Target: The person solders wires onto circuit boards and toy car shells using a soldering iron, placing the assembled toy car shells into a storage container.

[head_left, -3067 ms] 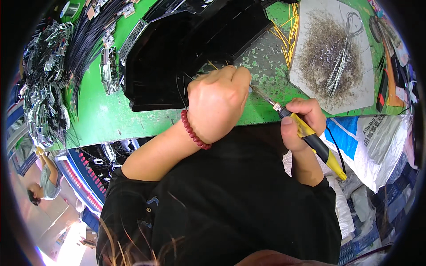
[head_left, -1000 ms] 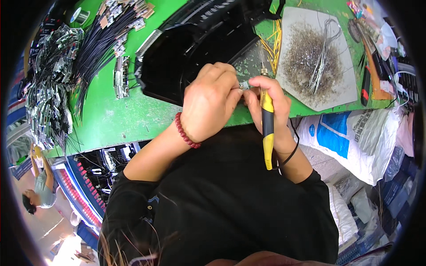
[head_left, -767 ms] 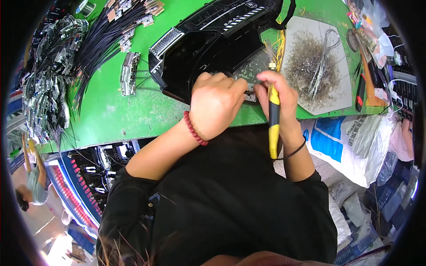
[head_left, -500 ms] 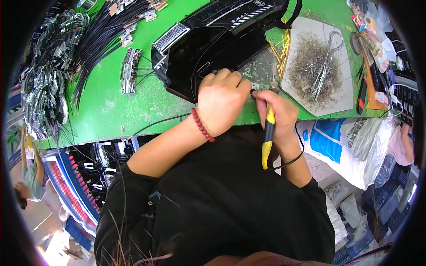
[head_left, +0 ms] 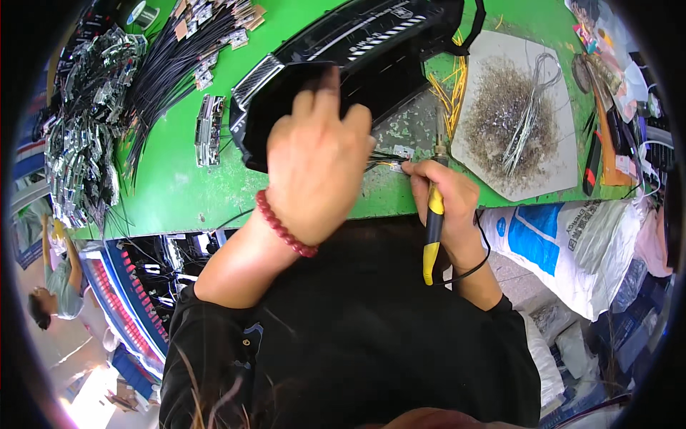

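Currently, my right hand (head_left: 450,191) grasps a yellow-and-black soldering iron (head_left: 434,232), with the handle running down past the palm and the metal end pointing up and away from me, above the green table (head_left: 189,193). The thumb and fingertips of this hand lie at the edge of a small circuit board (head_left: 396,166); I cannot tell whether they pinch it. The board sits between my two hands, near the front edge of the table, and thin wires (head_left: 381,158) run from it toward my left hand (head_left: 314,168). My left hand is palm down over the open side of a black plastic shell (head_left: 386,79), fingers reaching away from me; its underside is hidden, so I cannot tell whether it grips anything. A red bead bracelet (head_left: 282,232) encircles the left wrist. Left of the shell, a silver strip (head_left: 209,131) stands apart on the table. Farther left are a bundle of black wires (head_left: 164,82) and a pile of shiny parts (head_left: 82,136). Right of the shell lie yellow wires (head_left: 455,93), just beside a pale slab (head_left: 561,177) bearing dark debris and a bundle of metal wire (head_left: 525,125).
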A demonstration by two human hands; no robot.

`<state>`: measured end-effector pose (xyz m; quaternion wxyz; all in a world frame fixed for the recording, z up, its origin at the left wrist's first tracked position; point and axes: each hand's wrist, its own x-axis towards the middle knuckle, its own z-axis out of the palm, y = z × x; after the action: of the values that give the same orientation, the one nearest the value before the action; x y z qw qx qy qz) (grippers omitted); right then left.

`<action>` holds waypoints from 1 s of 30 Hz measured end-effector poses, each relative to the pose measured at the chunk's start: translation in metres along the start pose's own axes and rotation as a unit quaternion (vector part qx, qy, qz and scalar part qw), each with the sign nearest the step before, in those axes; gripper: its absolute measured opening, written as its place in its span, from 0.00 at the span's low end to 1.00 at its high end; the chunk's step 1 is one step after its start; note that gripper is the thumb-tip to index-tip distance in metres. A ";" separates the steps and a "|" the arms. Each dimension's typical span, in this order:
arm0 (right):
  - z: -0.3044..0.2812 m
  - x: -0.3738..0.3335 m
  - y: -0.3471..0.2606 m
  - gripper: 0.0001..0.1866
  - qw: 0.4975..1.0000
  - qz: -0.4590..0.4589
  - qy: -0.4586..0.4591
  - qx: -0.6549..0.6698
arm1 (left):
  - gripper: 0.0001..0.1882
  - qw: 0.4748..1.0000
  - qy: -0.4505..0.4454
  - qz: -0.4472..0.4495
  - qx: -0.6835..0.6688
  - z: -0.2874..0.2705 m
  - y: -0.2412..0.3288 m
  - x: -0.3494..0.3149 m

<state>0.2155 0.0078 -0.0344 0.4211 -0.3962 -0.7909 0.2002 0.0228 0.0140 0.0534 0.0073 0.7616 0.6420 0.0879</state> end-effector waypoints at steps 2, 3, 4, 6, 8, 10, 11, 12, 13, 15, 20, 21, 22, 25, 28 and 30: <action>-0.002 -0.001 0.000 0.17 1.000 -0.007 0.005 0.008 | 0.13 0.999 -0.010 -0.033 0.008 0.001 -0.002 0.004; -0.005 -0.001 -0.001 0.16 1.000 -0.004 -0.019 0.006 | 0.13 0.999 -0.007 -0.039 0.003 0.002 -0.001 0.007; -0.007 -0.001 -0.001 0.15 0.999 -0.001 -0.043 0.003 | 0.13 0.999 -0.009 -0.038 0.005 0.003 0.000 0.008; -0.008 -0.001 0.000 0.15 0.999 -0.001 -0.039 0.004 | 0.13 0.999 -0.036 -0.028 0.006 0.006 -0.001 0.011; -0.006 0.000 0.001 0.16 0.999 -0.002 -0.038 0.004 | 0.14 1.000 -0.019 -0.003 0.010 0.016 -0.001 0.012; 0.000 0.000 0.003 0.16 1.000 -0.012 0.007 0.016 | 0.15 1.000 -0.010 0.010 -0.002 0.018 0.002 0.011; 0.001 0.000 0.003 0.16 1.000 -0.012 0.005 0.014 | 0.15 1.000 -0.010 0.010 -0.005 0.020 0.001 0.012; 0.001 0.000 0.003 0.16 1.000 -0.013 0.011 0.017 | 0.15 1.000 -0.006 0.010 -0.005 0.023 -0.001 0.014; 0.001 0.000 0.002 0.16 1.000 -0.014 0.017 0.021 | 0.15 1.000 -0.001 0.010 -0.005 0.025 -0.003 0.016; 0.002 0.001 0.002 0.16 1.000 -0.017 0.018 0.017 | 0.15 1.000 -0.004 -0.001 -0.009 0.028 0.000 0.018; 0.003 -0.002 0.003 0.15 1.000 -0.007 0.013 0.018 | 0.12 0.998 0.006 -0.032 -0.052 0.037 0.001 0.019; 0.004 -0.001 0.003 0.15 1.000 -0.009 0.020 0.019 | 0.11 0.996 -0.007 -0.039 -0.080 0.036 0.000 0.020; 0.004 -0.001 0.002 0.15 0.999 -0.010 0.027 0.020 | 0.11 0.996 -0.006 -0.037 -0.082 0.035 0.001 0.021; 0.001 -0.002 -0.001 0.15 1.000 0.001 0.013 0.014 | 0.12 0.969 0.103 -0.011 -0.226 0.034 0.007 0.022; 0.003 0.000 0.000 0.15 1.000 -0.009 0.018 0.024 | 0.13 0.840 0.041 -0.036 -0.540 0.031 0.005 0.026; -0.001 -0.001 0.000 0.14 1.000 -0.002 -0.006 0.025 | 0.13 0.795 0.003 -0.047 -0.605 0.018 0.004 0.022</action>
<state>0.2170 0.0068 -0.0344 0.4262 -0.3825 -0.7893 0.2215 0.0330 0.0367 0.0393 0.4686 0.5702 0.4930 0.4606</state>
